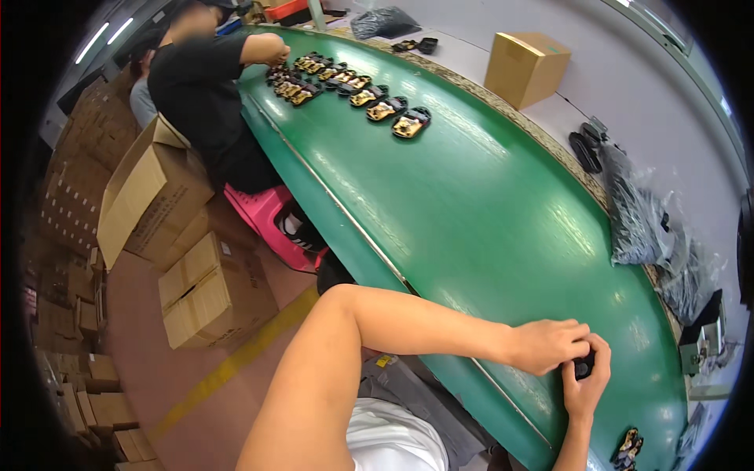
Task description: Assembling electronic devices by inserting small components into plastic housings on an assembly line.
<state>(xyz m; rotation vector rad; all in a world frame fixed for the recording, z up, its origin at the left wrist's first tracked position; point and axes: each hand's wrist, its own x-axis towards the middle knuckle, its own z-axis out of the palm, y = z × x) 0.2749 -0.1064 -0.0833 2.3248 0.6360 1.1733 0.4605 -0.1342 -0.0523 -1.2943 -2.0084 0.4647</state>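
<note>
Both of my hands meet over the green belt at the lower right. My right hand (591, 378) curls its fingers and thumb around a small dark part (583, 365), mostly hidden by the grip. From the left, my left hand (550, 345) reaches across with bent fingers closed at the top of the same part. Nearer the lower edge lies a black and gold assembly (628, 450). Farther up the belt, several oval black housings with gold insides (412, 122) lie in rows.
A co-worker in black (200, 94) sits at the belt's far left on a pink stool (271, 224). Cardboard boxes (216, 294) stand on the floor at left. Along the right ledge are a carton (525, 69), black parts (585, 149) and plastic bags of dark parts (640, 212).
</note>
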